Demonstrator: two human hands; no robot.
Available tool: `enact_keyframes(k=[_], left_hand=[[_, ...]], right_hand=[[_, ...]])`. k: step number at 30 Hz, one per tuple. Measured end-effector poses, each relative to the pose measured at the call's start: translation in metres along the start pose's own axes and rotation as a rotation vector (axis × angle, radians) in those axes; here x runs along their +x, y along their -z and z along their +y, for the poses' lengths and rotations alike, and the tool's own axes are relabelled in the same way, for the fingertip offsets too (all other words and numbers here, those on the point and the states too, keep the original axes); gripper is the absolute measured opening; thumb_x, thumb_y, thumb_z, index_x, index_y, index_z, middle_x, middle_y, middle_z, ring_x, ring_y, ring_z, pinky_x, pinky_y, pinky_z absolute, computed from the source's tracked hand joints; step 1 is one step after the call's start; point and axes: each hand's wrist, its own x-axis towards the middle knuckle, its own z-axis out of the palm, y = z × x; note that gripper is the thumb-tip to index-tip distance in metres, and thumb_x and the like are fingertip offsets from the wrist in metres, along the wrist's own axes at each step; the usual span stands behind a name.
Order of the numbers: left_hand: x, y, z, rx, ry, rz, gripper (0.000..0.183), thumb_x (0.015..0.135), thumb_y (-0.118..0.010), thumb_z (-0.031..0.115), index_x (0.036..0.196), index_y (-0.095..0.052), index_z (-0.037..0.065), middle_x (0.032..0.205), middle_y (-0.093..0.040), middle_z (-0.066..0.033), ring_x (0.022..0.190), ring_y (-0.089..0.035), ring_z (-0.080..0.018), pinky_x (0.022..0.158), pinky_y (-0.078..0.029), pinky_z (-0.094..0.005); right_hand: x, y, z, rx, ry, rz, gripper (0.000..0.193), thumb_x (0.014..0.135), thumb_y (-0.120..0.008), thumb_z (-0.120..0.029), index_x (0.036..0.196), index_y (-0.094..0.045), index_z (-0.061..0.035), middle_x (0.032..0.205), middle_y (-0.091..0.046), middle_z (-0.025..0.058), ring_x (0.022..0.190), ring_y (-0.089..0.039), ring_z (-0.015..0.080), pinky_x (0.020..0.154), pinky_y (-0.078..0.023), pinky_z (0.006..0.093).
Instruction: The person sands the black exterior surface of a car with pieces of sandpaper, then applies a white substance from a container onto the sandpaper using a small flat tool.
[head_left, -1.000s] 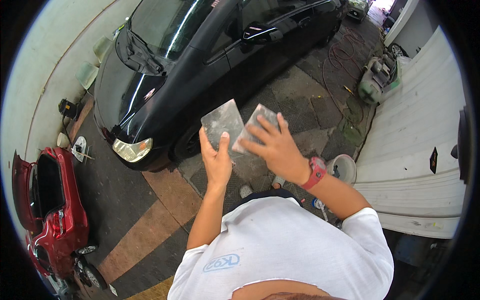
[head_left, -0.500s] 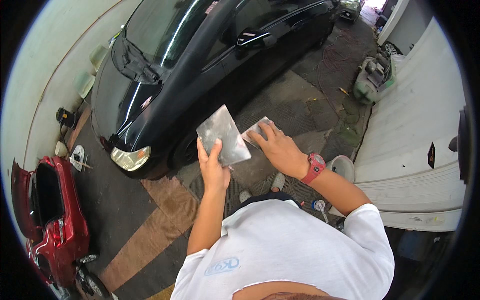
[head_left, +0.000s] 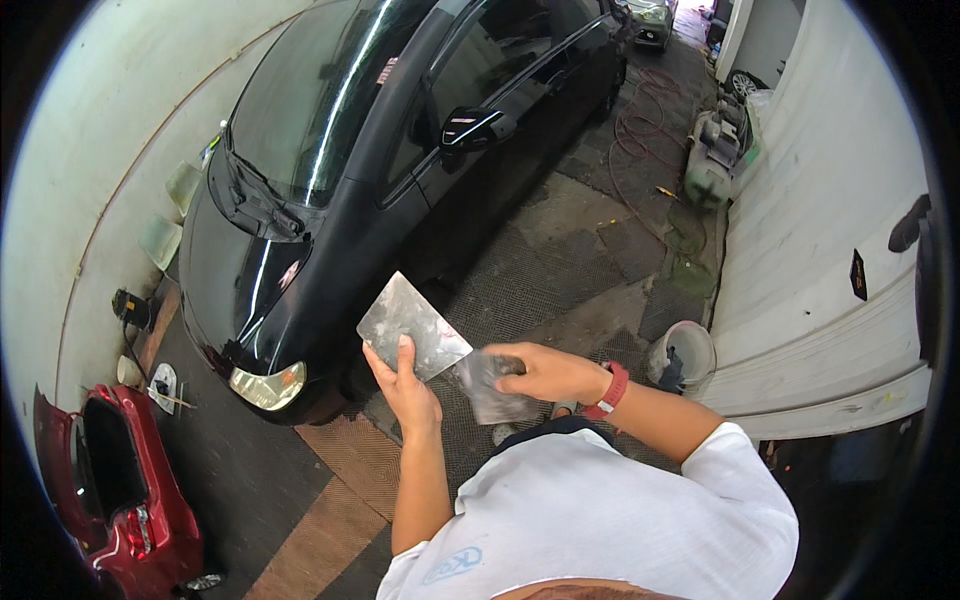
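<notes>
My left hand (head_left: 409, 392) grips a flat grey putty plate (head_left: 418, 318) by its lower edge, thumb lying across the face. Whitish smears and some pink streaks mark that face. Just to its right, my right hand (head_left: 555, 372) has its thumb and fingers closed on a second grey sheet, a putty spreader (head_left: 490, 390), blurred by motion. The spreader's upper left corner is at the lower right corner of the plate; whether they touch, I cannot tell. A red watch (head_left: 608, 392) circles my right wrist.
A black car (head_left: 340, 220) stands close in front, its headlight (head_left: 268, 386) to the left. At far left is a red car (head_left: 150, 480) with a raised panel. A bucket (head_left: 690, 350), an air compressor (head_left: 712, 160) and a red hose (head_left: 635, 130) are on the right.
Both hands appear lower in the picture. The spreader has swung from beside the plate's right edge to below its lower right corner. The view has shifted, showing more of the black car.
</notes>
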Motion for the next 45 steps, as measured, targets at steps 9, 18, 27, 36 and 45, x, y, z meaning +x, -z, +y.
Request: enact_keyframes(k=[9,18,27,36,45], left_hand=[[-0.013,0.001,-0.018,-0.193,0.267,-0.132,0.061,0.101,-0.073,0.006,0.153,-0.042,0.011,0.147,-0.056,-0.0073,0.136,-0.056,-0.0221,0.114,-0.049,-0.0424],[-0.034,-0.058,-0.057,-0.259,0.412,-0.187,0.057,0.098,-0.074,-0.001,0.15,-0.05,0.005,0.143,-0.062,-0.0095,0.133,-0.06,-0.0226,0.114,-0.05,-0.0393],[-0.026,-0.088,-0.05,0.151,-0.047,-0.3,0.089,0.09,-0.077,-0.006,0.158,-0.024,0.014,0.135,-0.053,-0.0102,0.116,-0.058,-0.0168,0.105,-0.049,-0.0318],[-0.043,-0.212,0.08,0.294,0.203,-1.746,0.035,0.089,-0.078,-0.001,0.12,-0.061,0.006,0.117,-0.065,-0.0137,0.099,-0.073,-0.0264,0.084,-0.061,-0.0389],[-0.002,-0.325,0.078,1.378,-0.809,-1.401,0.036,0.08,-0.073,-0.006,0.113,-0.065,0.008,0.113,-0.063,-0.0156,0.092,-0.07,-0.0308,0.081,-0.058,-0.0399]], right_hand=[[-0.02,0.033,0.071,0.16,0.055,0.81,0.023,0.102,-0.071,-0.016,0.122,-0.07,-0.0051,0.111,-0.069,-0.0008,0.093,-0.061,0.0058,0.082,-0.055,0.0272],[-0.021,-0.008,0.079,0.351,0.046,0.745,0.023,0.097,-0.084,-0.024,0.104,-0.073,-0.0056,0.074,-0.06,-0.008,0.061,-0.045,-0.0026,0.053,-0.034,0.0205],[-0.049,0.069,0.122,0.432,0.116,1.018,0.018,0.096,-0.084,-0.016,0.09,-0.069,-0.0058,0.074,-0.059,-0.0085,0.064,-0.048,-0.0018,0.056,-0.035,0.0202],[-0.083,0.163,0.155,0.393,0.112,1.071,0.021,0.096,-0.083,-0.018,0.086,-0.069,-0.005,0.066,-0.051,-0.0109,0.056,-0.038,-0.0025,0.049,-0.026,0.0226],[-0.08,0.193,0.155,0.4,0.052,0.857,0.024,0.096,-0.084,-0.023,0.09,-0.071,-0.0036,0.066,-0.056,-0.0073,0.056,-0.043,0.0002,0.05,-0.032,0.0233]])
